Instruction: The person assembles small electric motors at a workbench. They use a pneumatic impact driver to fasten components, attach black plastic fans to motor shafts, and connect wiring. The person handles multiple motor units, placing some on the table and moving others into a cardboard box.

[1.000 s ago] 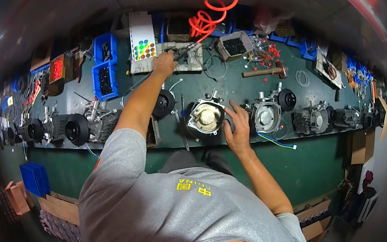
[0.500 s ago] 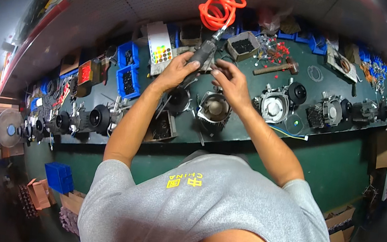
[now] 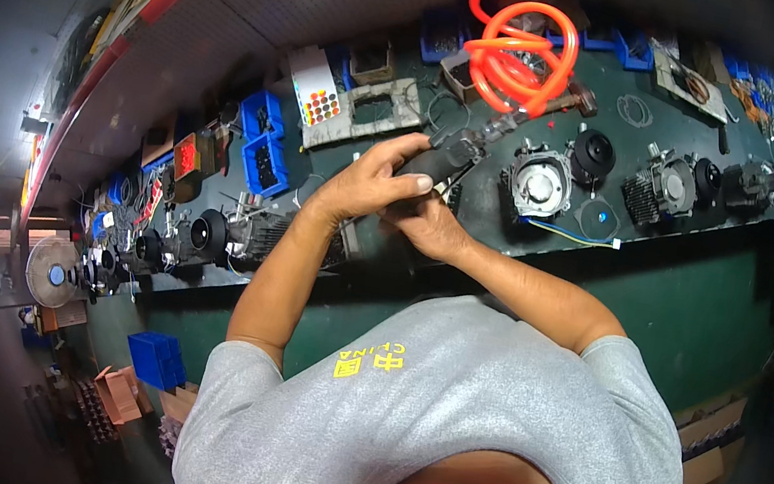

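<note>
My left hand (image 3: 368, 181) is wrapped round a dark air screwdriver (image 3: 448, 157), which tilts across the front of the bench. An orange coiled air hose (image 3: 528, 57) runs from the tool's far end. Close under the tool is my right hand (image 3: 437, 231), its fingers mostly hidden, so its grip does not show. Both hands cover the spot where a metal motor housing stands. Just to the right sits another round, open metal housing (image 3: 538, 183) with a black wheel (image 3: 593, 155) beside it.
More finned motors (image 3: 664, 190) stand along the bench on the right, and others (image 3: 206, 232) on the left. Blue bins (image 3: 263, 162) of small black parts, a white sheet with coloured dots (image 3: 315, 89) and a grey frame-shaped block (image 3: 377, 114) lie behind. A fan (image 3: 53, 272) is far left.
The screwdriver has come down toward me and right, in my left hand, drawing the orange hose along. My right hand has moved down from beside the tool to beneath it.
</note>
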Demonstrator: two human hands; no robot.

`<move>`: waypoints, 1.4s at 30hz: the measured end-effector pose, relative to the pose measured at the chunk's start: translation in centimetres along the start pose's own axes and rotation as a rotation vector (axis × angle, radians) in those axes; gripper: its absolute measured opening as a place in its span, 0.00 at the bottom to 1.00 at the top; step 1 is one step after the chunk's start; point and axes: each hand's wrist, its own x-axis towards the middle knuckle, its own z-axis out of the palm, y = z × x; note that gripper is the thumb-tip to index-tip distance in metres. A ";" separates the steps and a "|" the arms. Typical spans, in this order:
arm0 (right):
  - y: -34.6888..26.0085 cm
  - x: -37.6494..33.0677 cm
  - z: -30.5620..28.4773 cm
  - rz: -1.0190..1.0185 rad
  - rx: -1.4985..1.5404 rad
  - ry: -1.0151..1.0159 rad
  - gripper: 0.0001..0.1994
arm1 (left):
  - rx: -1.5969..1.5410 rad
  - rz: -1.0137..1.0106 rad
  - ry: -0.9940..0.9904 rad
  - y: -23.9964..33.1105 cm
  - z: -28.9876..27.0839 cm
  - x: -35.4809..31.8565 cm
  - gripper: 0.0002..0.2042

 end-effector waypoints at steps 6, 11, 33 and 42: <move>-2.1 -0.4 0.3 -0.276 -0.315 0.099 0.21 | 0.096 0.071 0.051 5.2 1.7 0.1 0.31; -2.5 1.4 1.1 -0.365 -0.348 -0.171 0.14 | -0.170 0.022 -0.012 6.1 -0.8 -0.9 0.38; 10.4 0.1 -7.6 -0.156 -0.793 0.518 0.38 | -0.255 0.682 0.786 0.5 0.1 -0.7 0.13; 13.1 -0.2 -7.4 -0.039 -0.720 0.470 0.33 | -0.331 0.630 0.968 -4.2 1.5 1.4 0.08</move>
